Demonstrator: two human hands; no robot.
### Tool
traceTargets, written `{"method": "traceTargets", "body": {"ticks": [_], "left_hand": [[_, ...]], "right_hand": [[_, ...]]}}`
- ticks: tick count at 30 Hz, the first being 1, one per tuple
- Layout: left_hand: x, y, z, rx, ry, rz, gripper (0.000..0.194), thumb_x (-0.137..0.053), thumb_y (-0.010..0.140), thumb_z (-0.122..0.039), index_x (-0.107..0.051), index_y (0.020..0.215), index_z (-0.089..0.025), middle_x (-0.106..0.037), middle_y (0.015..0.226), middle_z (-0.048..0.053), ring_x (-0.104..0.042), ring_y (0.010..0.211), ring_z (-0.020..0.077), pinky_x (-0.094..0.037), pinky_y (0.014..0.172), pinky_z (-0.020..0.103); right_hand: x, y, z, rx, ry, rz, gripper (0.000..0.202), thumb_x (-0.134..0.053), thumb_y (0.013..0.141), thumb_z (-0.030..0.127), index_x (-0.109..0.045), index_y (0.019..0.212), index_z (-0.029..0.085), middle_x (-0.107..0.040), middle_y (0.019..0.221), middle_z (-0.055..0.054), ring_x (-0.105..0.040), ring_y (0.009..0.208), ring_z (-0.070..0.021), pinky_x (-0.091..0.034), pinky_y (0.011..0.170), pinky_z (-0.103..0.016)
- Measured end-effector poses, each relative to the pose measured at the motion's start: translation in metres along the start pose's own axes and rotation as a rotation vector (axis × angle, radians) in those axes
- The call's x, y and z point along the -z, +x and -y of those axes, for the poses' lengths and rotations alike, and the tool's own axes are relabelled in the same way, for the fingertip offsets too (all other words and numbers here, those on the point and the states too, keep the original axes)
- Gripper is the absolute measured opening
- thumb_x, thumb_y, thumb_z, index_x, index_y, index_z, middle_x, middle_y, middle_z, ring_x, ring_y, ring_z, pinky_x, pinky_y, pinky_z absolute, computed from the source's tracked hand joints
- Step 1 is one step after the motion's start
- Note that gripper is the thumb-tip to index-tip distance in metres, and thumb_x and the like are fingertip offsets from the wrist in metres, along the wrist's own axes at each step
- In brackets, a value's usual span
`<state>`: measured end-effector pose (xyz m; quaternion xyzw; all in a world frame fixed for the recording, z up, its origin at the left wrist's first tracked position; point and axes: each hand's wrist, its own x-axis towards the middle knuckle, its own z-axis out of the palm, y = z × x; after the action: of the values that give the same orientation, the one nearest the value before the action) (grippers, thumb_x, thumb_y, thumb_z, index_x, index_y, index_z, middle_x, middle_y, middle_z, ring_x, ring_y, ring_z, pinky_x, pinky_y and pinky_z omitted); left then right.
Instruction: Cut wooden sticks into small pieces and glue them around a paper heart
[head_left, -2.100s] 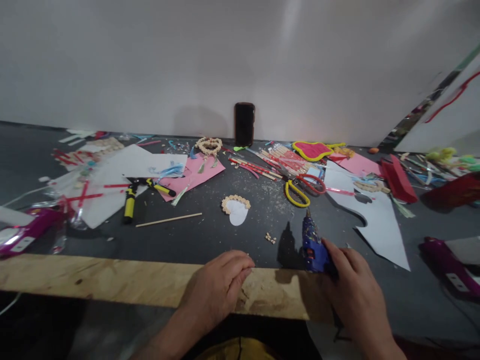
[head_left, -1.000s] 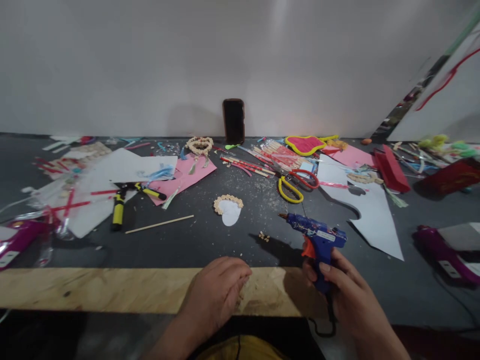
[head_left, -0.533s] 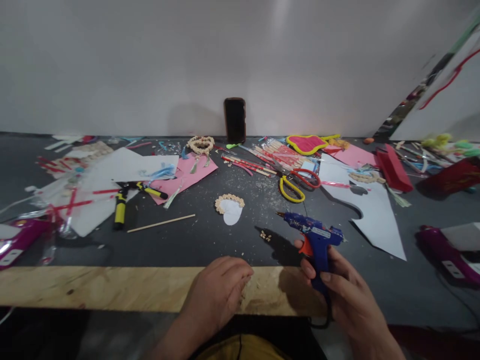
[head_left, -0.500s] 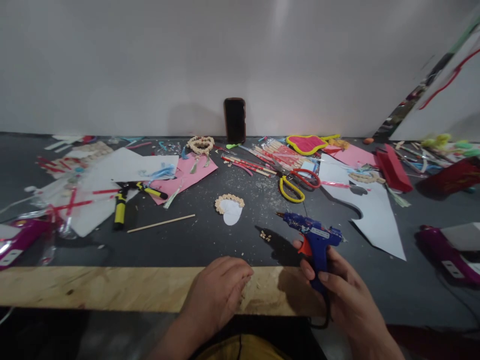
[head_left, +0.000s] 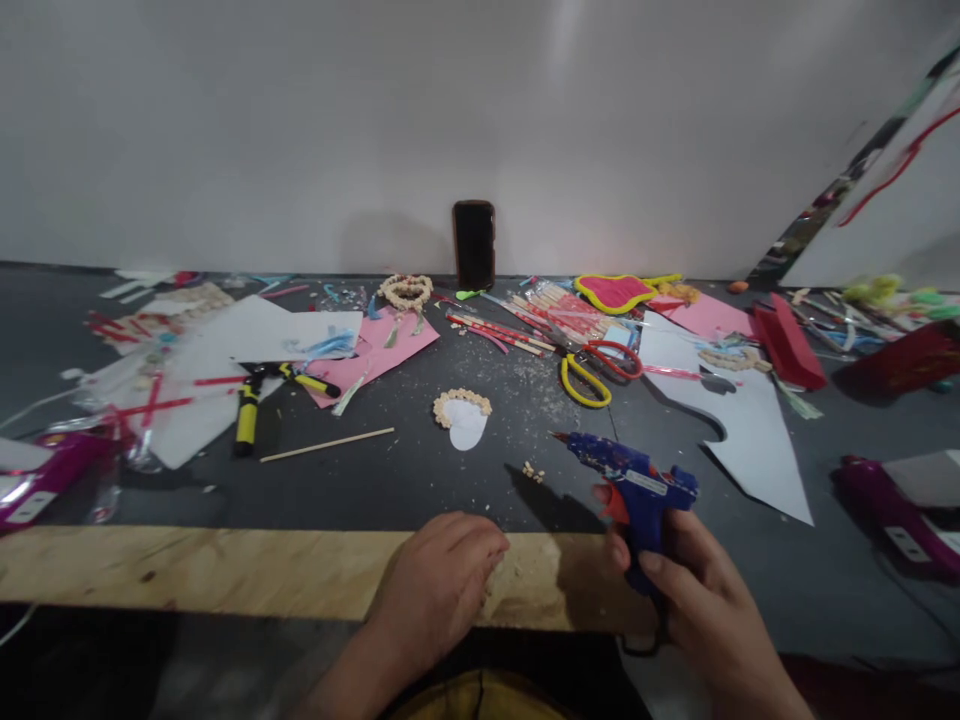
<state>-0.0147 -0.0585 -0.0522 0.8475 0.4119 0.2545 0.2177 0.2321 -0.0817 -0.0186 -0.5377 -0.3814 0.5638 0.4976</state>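
Note:
My right hand (head_left: 697, 580) is wrapped round the handle of a blue hot glue gun (head_left: 637, 475), its nozzle aimed left above the table and a finger by the red trigger. My left hand (head_left: 454, 570) rests curled on the wooden front edge, the fingers bent together; whatever may be under them is hidden. Beyond it lies a white paper heart (head_left: 466, 424) with small beige pieces set along its upper and left edge. A little pile of beige pieces (head_left: 533, 472) sits between the heart and the glue gun.
Scissors (head_left: 585, 378) with yellow and red handles lie behind the glue gun. Left are a thin wooden stick (head_left: 328, 444) and a yellow-black tool (head_left: 246, 415). A phone (head_left: 474, 244) leans on the back wall. White paper (head_left: 739, 430) lies right, a purple device (head_left: 896, 510) beyond.
The glue gun in my right hand has shifted slightly right and down. My left hand stays at the wooden edge. The whole view has moved a little.

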Motion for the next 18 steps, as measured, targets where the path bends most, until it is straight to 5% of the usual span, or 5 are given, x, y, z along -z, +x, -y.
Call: {"method": "traceTargets", "body": {"ticks": [5, 8, 12, 18], "left_hand": [[0.007, 0.003, 0.0, 0.045, -0.052, 0.031, 0.02, -0.043, 0.089, -0.017, -0.059, 0.101, -0.022, -0.067, 0.098, 0.002, -0.059, 0.093, 0.0155, -0.046, 0.083, 0.029], [0.018, 0.015, 0.001, 0.064, -0.045, 0.059, 0.02, -0.046, 0.089, -0.019, -0.059, 0.103, -0.022, -0.065, 0.102, 0.003, -0.058, 0.096, 0.0155, -0.046, 0.085, 0.028], [0.027, 0.045, 0.006, 0.02, 0.094, 0.084, 0.022, -0.045, 0.088, -0.015, -0.059, 0.105, -0.019, -0.064, 0.102, 0.005, -0.055, 0.095, 0.0195, -0.044, 0.085, 0.034], [0.02, 0.092, 0.015, -0.128, 0.253, 0.22, 0.038, -0.04, 0.08, -0.001, -0.061, 0.107, -0.02, -0.061, 0.098, 0.006, -0.052, 0.09, 0.0195, -0.044, 0.078, 0.031]], "right_hand": [[0.01, 0.009, 0.023, 0.217, -0.319, -0.305, 0.035, -0.063, 0.076, 0.04, -0.059, 0.107, 0.025, -0.06, 0.07, -0.001, -0.053, 0.065, -0.0158, -0.041, 0.055, -0.025], [0.009, 0.015, 0.03, 0.208, -0.295, -0.426, 0.029, -0.061, 0.077, 0.042, -0.06, 0.1, 0.025, -0.057, 0.063, 0.0, -0.05, 0.059, -0.0148, -0.04, 0.051, -0.025], [0.006, 0.019, 0.022, 0.1, -0.108, -0.388, 0.025, -0.06, 0.076, 0.043, -0.058, 0.093, 0.024, -0.052, 0.053, 0.003, -0.045, 0.048, -0.0131, -0.036, 0.042, -0.024], [0.016, 0.023, 0.003, 0.19, -0.356, -0.297, 0.028, -0.064, 0.075, 0.042, -0.059, 0.094, 0.022, -0.054, 0.057, 0.002, -0.049, 0.05, -0.0128, -0.039, 0.042, -0.023]]}}
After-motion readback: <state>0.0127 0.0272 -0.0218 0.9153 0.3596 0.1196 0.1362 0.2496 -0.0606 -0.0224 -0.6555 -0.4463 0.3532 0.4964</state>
